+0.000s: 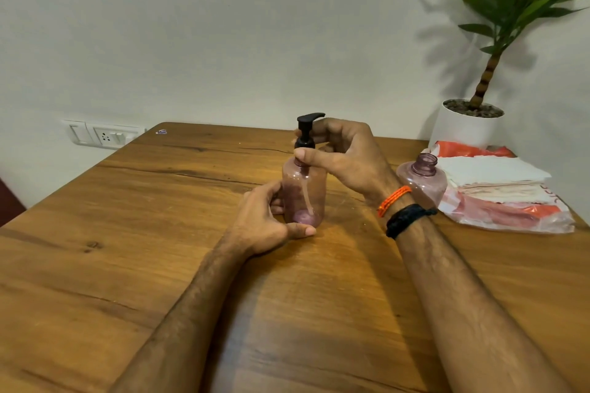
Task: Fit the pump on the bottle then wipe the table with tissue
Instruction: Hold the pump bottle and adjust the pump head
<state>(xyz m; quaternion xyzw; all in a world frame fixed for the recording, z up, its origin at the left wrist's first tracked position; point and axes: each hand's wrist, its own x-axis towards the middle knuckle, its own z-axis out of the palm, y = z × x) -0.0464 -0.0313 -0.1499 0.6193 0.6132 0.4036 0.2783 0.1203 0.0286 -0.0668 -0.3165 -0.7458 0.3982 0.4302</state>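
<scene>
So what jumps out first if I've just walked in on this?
Mid-table, two hands work on a pink bottle: the left hand steadies its base, the right hand pinches the black pump at its neck. To the right stands a second bottle, open, beside a tissue pack. A potted plant fills the far right corner.

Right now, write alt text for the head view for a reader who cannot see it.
Two bare hands fit a black pump onto a translucent pink bottle standing on a wooden table: the left hand steadies the bottle, the right hand holds the pump collar. A second, uncapped bottle, a tissue pack and a potted plant sit far right.
</scene>
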